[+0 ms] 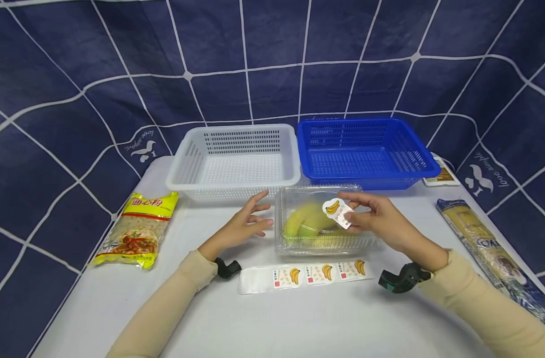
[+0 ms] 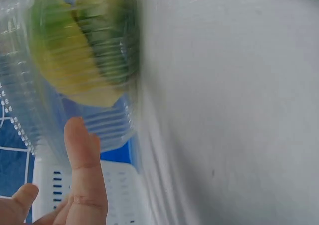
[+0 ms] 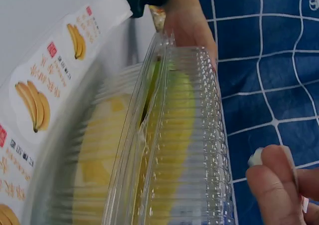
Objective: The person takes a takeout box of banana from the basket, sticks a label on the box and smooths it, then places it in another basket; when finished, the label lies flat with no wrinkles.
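A clear plastic clamshell box [image 1: 284, 219] with green-yellow bananas [image 1: 305, 221] inside sits closed on the white table. Over the right part of its lid, my right hand [image 1: 372, 219] pinches a white banana-picture sticker [image 1: 337, 213] between thumb and fingers. Beside the box's left end is my left hand [image 1: 243, 226], fingers spread and holding nothing; in the left wrist view its fingertip [image 2: 77, 135] overlaps the box end. In front of the box lies a sticker strip [image 1: 305, 276] with several banana labels, also seen in the right wrist view.
Behind the box stand a white basket [image 1: 232, 186] and a blue basket [image 1: 370, 175], side by side. A yellow food bag [image 1: 135, 231] lies at the left. At the right is a long pasta pack [image 1: 491, 248], with another small packet [image 1: 439, 174] behind it.
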Demonstrator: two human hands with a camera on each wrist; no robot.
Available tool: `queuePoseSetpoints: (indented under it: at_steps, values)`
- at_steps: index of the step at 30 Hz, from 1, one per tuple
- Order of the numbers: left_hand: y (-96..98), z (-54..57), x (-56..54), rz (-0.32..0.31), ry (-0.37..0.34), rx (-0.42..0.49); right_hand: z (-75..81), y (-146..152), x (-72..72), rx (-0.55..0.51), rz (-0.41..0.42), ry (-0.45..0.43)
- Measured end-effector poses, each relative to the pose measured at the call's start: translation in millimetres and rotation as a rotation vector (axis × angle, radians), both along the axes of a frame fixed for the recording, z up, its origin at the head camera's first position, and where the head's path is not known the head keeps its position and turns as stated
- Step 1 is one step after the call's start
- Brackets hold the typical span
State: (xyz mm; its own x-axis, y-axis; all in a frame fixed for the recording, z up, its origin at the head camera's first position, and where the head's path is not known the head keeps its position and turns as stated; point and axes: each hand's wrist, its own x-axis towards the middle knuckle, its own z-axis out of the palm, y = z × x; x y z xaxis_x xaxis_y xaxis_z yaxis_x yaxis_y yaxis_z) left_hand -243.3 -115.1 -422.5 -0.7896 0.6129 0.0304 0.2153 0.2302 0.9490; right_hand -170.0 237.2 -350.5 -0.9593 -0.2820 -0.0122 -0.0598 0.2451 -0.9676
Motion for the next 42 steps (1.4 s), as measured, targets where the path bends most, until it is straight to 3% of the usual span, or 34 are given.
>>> queuePoseSetpoints:
  at_steps: [8, 16, 28, 36, 42]
  values:
    - [10.6, -6.4, -6.4, 0.014, -0.048, 0.056, -6.2, 1.5, -6.4, -0.215, 0.058, -0.166]
    - [16.7, -4.9, -7.0, 0.020, -0.058, 0.060, -3.3, -0.6, -11.9, -0.230, 0.050, -0.220]
    - [22.4, -2.6, -6.6, 0.042, -0.091, 0.071, 12.4, 3.4, -23.0, 0.076, 0.030, -0.034]
    - [21.4, -4.2, -6.0, 0.045, -0.103, 0.096, 5.9, -2.5, -31.2, 0.026, 0.017, 0.021]
    - [22.1, -4.8, -6.7, 0.039, -0.115, 0.111, -7.3, -4.2, -35.2, -0.002, 0.018, 0.028]
